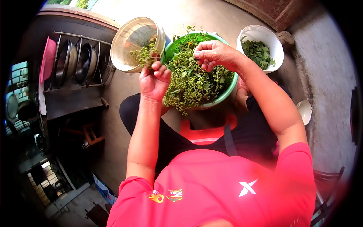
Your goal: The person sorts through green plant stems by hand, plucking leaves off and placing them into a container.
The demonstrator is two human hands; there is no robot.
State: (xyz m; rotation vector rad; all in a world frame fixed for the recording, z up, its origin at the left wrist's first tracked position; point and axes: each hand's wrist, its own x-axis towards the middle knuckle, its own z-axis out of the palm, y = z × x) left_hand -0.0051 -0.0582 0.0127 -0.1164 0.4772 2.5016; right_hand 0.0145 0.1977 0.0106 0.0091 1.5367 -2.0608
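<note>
A sprig of small green berries (145, 55) stands up from the closed fingers of my left hand (155, 80), in front of the mouth of a pale plastic bucket (120, 47). Over a green basin (231, 87) heaped with leafy berry clusters (193, 83), my right hand (214, 55) is closed, thumb and forefinger pinched together. Whatever may be between those fingertips is too small to make out. To the right stands a white bucket (279, 51) with loose green leaves (258, 53) in it.
Pans (85, 62) sit in a metal rack at left, beside a pink colander (48, 58). A red plastic stool (202, 138) shows between my legs. A pale bowl (304, 112) lies by the right wall. A dark chair (327, 189) stands at lower right.
</note>
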